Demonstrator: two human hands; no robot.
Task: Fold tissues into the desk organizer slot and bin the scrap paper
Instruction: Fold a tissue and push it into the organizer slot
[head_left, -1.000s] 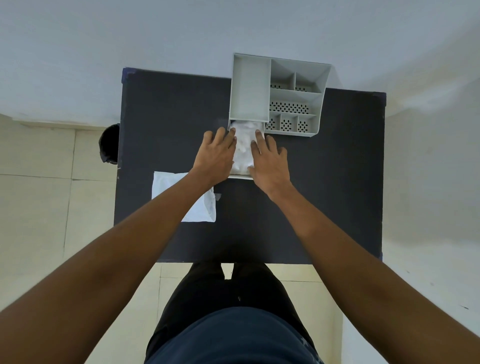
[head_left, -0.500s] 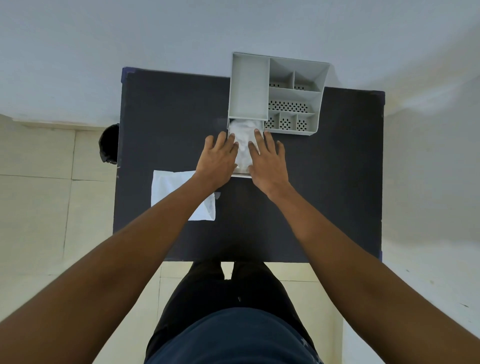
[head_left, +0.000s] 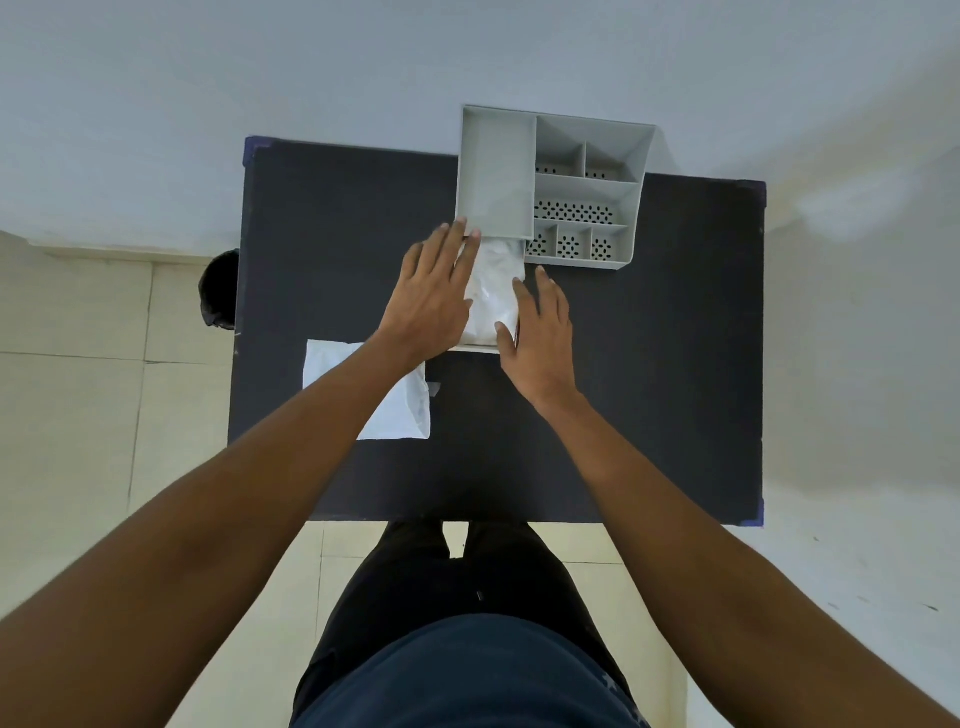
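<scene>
Head camera, looking straight down at a person's two bare forearms over a dark table (head_left: 649, 364). Left hand (head_left: 434, 296) lies flat, palm down, fingers straight and close together, covering the left edge of a wad of white tissue (head_left: 493, 291); its fingertips touch the front rim of a grey desk organizer (head_left: 496, 171). Right hand (head_left: 540, 332) is flat too, fingers a little spread, its thumb side against the tissue's right edge. Neither hand pinches anything. The tissue sits in a shallow white tray or drawer (head_left: 475, 349) jutting toward the person from the organizer's wide left slot; its far end meets the slot mouth.

To do this step well, the hands should probably keep the tissue pressed flat and narrow, both sides level, so it stays inside the tray's edges and nothing catches at the slot.

Nearer the person, a loose white sheet (head_left: 400, 415) lies partly under the left forearm, not yet handled. A dark round bin (head_left: 221, 291) stands on the floor just beside the table's left edge.
</scene>
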